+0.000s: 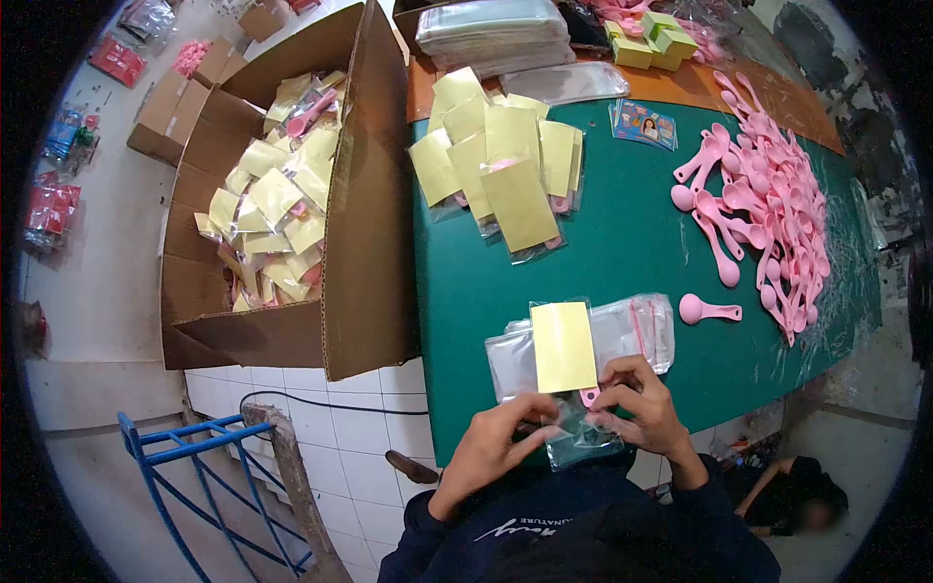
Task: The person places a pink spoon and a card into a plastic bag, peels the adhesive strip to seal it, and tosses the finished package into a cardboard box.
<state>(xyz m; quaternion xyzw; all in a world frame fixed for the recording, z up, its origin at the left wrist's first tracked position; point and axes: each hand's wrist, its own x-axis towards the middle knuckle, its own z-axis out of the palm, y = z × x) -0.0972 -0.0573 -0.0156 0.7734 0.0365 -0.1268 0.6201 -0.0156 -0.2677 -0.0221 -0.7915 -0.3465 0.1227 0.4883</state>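
Note:
Near the table's front edge lies a clear plastic bag [581,449] with a pale yellow card [564,348] in its upper part. The end of a pink measuring spoon [589,396] shows just below the card. My left hand [507,435] pinches the lower left side of the bag. On the other side, the fingers of my right hand [643,408] are closed on the bag beside the spoon's end. Underneath lies a stack of flat clear bags [637,330]. A single pink measuring spoon [709,310] rests to the right of the stack.
A large pile of pink spoons [768,209] covers the table's right side. Packed bags with yellow cards [520,199] lie further back, near printed cards [644,126]. An open carton [374,194] of packed bags stands left of the table. Another person [802,491] is at lower right.

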